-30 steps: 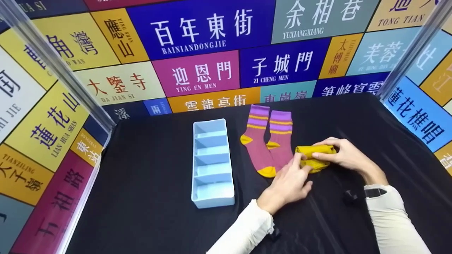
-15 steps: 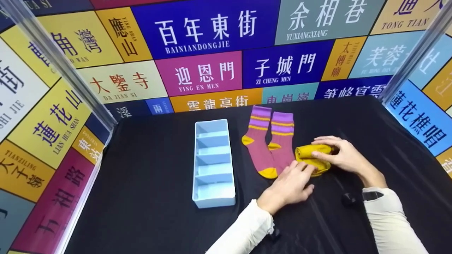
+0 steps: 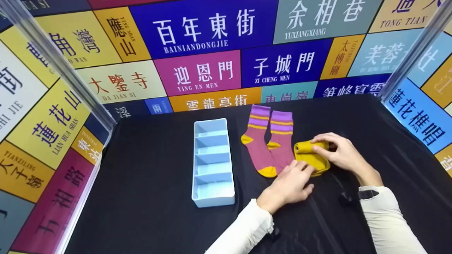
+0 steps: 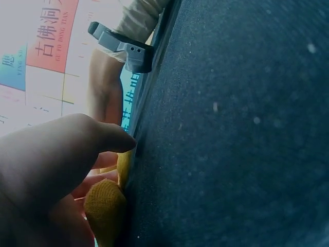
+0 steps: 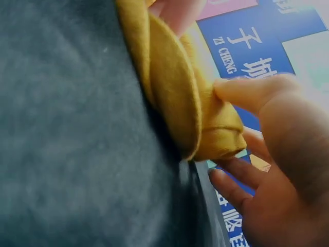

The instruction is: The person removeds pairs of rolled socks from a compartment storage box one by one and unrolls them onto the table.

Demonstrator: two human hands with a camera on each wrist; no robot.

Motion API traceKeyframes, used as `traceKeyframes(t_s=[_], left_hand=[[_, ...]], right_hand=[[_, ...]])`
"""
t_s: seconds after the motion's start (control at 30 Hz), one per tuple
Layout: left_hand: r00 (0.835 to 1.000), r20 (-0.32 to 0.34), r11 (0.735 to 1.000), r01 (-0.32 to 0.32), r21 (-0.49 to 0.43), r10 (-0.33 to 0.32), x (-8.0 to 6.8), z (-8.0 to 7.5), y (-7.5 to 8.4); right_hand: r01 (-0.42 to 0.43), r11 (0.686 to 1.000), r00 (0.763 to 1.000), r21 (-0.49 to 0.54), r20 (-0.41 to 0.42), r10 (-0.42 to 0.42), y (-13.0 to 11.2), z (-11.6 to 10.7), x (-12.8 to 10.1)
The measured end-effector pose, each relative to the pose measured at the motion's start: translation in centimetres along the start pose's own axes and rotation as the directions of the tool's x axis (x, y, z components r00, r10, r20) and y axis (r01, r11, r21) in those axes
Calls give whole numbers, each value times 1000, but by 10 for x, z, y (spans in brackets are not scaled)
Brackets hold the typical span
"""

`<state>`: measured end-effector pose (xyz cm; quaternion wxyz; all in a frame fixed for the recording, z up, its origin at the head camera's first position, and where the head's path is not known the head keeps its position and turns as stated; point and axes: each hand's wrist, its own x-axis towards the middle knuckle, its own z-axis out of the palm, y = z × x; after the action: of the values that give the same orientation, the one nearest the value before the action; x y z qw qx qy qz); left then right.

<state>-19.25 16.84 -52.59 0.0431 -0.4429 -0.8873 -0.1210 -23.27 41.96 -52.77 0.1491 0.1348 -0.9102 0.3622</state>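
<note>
Yellow socks point(image 3: 313, 164), partly rolled, lie on the black cloth, with the roll along their far edge. My right hand point(image 3: 344, 151) pinches the right end of this roll between thumb and fingers; the right wrist view shows the thumb on the yellow fabric point(image 5: 175, 92). My left hand point(image 3: 289, 183) rests its fingertips on the near left part of the yellow socks, its thumb held apart from them. In the left wrist view a rounded yellow sock end point(image 4: 105, 211) shows by the left fingers. Just left of the yellow socks, a purple and mauve striped pair of socks point(image 3: 268, 144) lies flat.
A light blue box point(image 3: 213, 202) with several compartments in a row stands left of the striped socks. Black cloth point(image 3: 148, 183) covers the table. Panels with printed characters point(image 3: 208, 31) rise behind it, and clear posts point(image 3: 88, 84) stand at the corners.
My left fingers have slid off the roll's left end onto the flatter near part of the yellow socks. My right hand has shifted slightly away from me, still holding the roll.
</note>
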Motion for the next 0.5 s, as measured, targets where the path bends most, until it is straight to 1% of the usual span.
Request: traceKeyframes(t_s=[0.07, 0.13, 0.27, 0.37, 0.5], left_hand=[[1000, 2, 1000, 0, 0, 0, 0, 0, 1], [1000, 2, 1000, 0, -2, 0, 1, 0, 1], [1000, -3, 1000, 4, -3, -4, 1, 1, 0], [1000, -11, 1000, 7, -8, -7, 0, 0, -1], [1000, -15, 1000, 5, -23, -5, 1, 0, -1]], right_hand=[[-18, 1000, 1000, -10, 14, 18, 1, 0, -1], [-18, 1000, 1000, -10, 11, 18, 1, 2, -1], [35, 999, 998, -10, -44, -35, -1, 9, 4], [71, 997, 992, -24, -98, -73, -3, 14, 8], [82, 995, 984, -59, -155, -90, -7, 18, 11]])
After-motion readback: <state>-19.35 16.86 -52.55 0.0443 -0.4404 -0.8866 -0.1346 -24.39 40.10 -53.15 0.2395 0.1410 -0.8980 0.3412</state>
